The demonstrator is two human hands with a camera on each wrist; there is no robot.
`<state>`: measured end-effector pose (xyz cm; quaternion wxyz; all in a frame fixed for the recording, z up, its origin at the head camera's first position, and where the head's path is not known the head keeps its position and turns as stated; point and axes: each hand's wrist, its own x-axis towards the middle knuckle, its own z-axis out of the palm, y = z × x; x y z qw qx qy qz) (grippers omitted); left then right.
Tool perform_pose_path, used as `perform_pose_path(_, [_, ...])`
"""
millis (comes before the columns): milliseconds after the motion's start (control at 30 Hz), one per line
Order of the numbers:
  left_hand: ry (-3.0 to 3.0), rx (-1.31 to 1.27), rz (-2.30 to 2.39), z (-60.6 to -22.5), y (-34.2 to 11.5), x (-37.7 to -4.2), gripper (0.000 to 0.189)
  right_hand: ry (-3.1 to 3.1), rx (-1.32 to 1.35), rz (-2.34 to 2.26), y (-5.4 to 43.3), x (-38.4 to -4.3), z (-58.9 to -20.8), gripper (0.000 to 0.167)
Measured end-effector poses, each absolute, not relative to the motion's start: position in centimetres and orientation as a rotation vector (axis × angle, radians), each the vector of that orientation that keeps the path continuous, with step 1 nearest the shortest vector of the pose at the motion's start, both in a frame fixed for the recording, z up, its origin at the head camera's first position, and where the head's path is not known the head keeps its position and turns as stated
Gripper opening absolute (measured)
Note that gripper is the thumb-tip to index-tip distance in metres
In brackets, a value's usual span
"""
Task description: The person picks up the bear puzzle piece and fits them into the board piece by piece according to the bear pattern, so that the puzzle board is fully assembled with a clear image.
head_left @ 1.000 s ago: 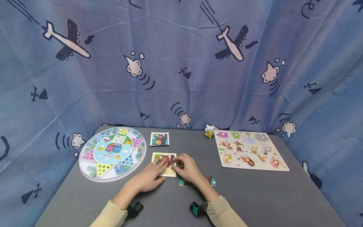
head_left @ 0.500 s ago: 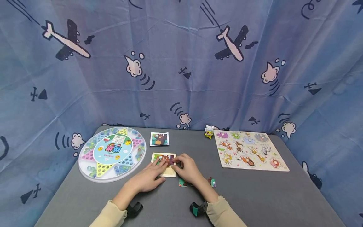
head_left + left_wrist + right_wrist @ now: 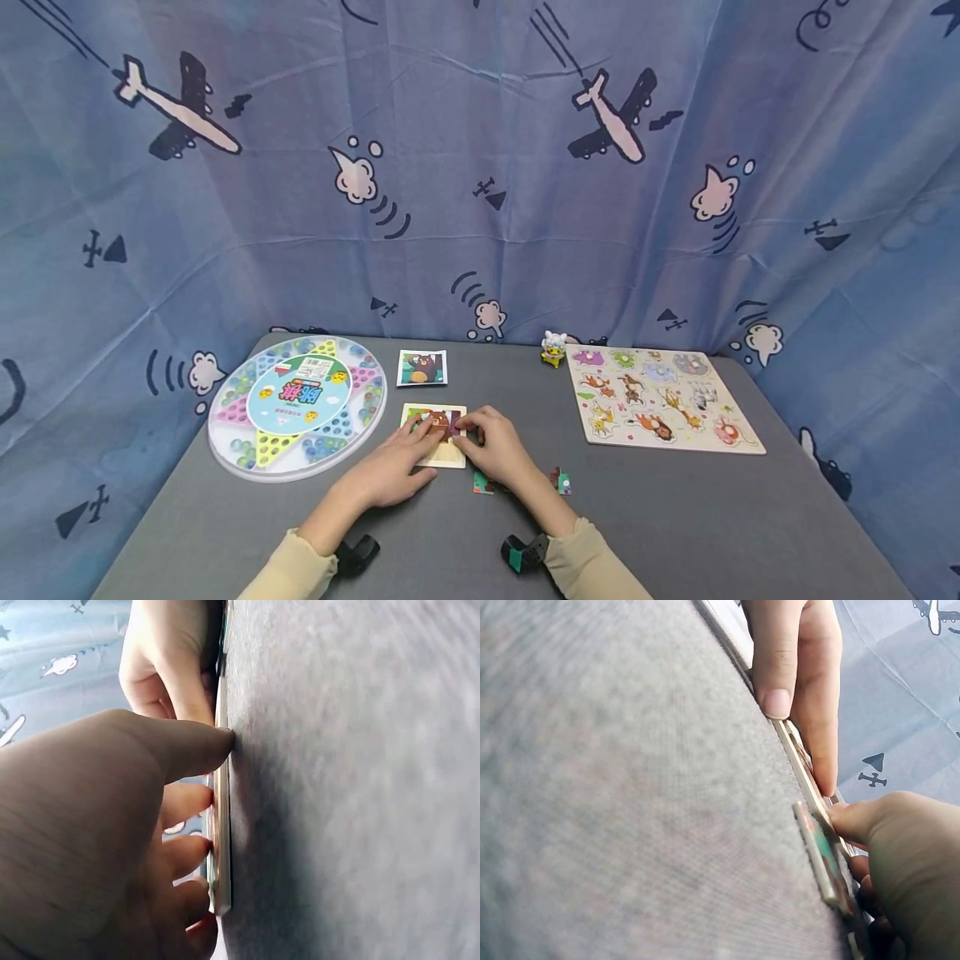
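A small wooden jigsaw board [image 3: 450, 457] lies flat on the table, a brown bear picture in its upper part and bare wood along its near part. My left hand [image 3: 392, 468] rests on it with fingers stretched over the picture. In the left wrist view the left thumb [image 3: 199, 746] touches the board's near edge. At the board's right side, my right hand [image 3: 495, 446] pinches a dark purple puzzle piece [image 3: 454, 415] between thumb and curled fingers; the fingers hide most of it. Loose puzzle pieces [image 3: 483, 483] lie below and beyond the right forearm, which partly covers them.
A bear picture card [image 3: 422, 367] lies behind the board. The round Chinese checkers board [image 3: 300, 408] with marbles is at left. To the right are an animal peg puzzle [image 3: 660, 396] and a small figurine [image 3: 553, 348]. A blue airplane-print curtain [image 3: 480, 167] hangs behind.
The left fingers have shifted slightly on the bear picture. My right hand keeps its place at the board's right side, and the loose pieces have not moved.
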<state>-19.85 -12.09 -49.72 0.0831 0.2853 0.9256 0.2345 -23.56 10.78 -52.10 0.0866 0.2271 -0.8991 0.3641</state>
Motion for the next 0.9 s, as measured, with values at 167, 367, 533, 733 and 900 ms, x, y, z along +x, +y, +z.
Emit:
perform_pose_path(167, [2.783,0.699,0.721,-49.6,-12.7,-20.1,0.071,-2.686,0.672,1.088,10.7,-23.5,-52.1,0.012])
perform_pose_path(367, [2.801,0.598,0.733,-49.4,-13.3,-20.2,0.085,-2.719,0.655,1.111,10.8,-23.4,-51.9,0.013])
perform_pose_path(533, [2.805,0.578,0.702,-49.1,-13.7,-20.3,0.089,-2.721,0.663,1.104,10.8,-23.4,-51.7,0.014])
perform_pose_path(733, [2.777,0.588,0.726,-49.2,-14.0,-20.5,0.090,-2.730,0.651,1.104,10.9,-23.3,-51.6,0.014])
perform_pose_path(900, [2.759,0.592,0.742,-49.5,-14.3,-20.7,0.089,-2.748,0.644,1.112,11.0,-23.3,-51.6,0.014])
